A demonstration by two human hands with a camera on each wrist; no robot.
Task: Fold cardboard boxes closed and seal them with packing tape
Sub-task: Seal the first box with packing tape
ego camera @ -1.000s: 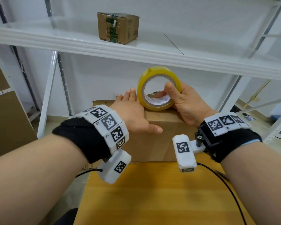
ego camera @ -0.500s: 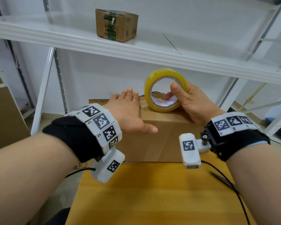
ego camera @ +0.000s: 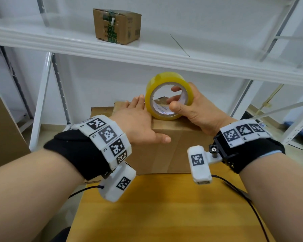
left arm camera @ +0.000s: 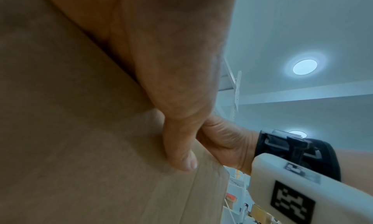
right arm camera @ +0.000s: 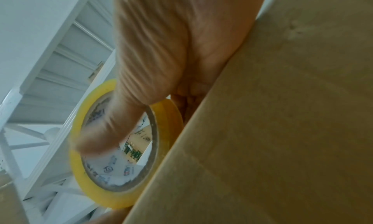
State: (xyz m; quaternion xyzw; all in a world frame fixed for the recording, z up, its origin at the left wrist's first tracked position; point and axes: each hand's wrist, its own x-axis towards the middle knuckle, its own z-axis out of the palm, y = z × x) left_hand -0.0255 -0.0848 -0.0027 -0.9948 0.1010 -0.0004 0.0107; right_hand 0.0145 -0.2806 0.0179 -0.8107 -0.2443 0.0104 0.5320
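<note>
A brown cardboard box (ego camera: pixel 175 151) stands closed on the far end of a yellow wooden table (ego camera: pixel 164 206). My left hand (ego camera: pixel 138 123) lies flat on the box's top, fingers straight, thumb over the near top edge (left arm camera: pixel 181 155). My right hand (ego camera: pixel 187 105) grips a yellow roll of packing tape (ego camera: pixel 166 79) that stands on edge on the box top. The thumb and fingers reach into the roll's core (right arm camera: pixel 113 128). The roll (right arm camera: pixel 95 184) sits just right of my left fingertips.
A white shelf (ego camera: pixel 147 55) runs across above the box, carrying a small sealed cardboard box (ego camera: pixel 116 26). Flat cardboard (ego camera: pixel 2 133) leans at the left. White rack uprights (ego camera: pixel 42 102) stand behind. Another flat cardboard piece (ego camera: pixel 101 110) lies behind the box. Cables trail over the table.
My right hand has turned the tape roll and shifted its grip, with fingers now hooked through the core. The left hand stays flat on the box top.
</note>
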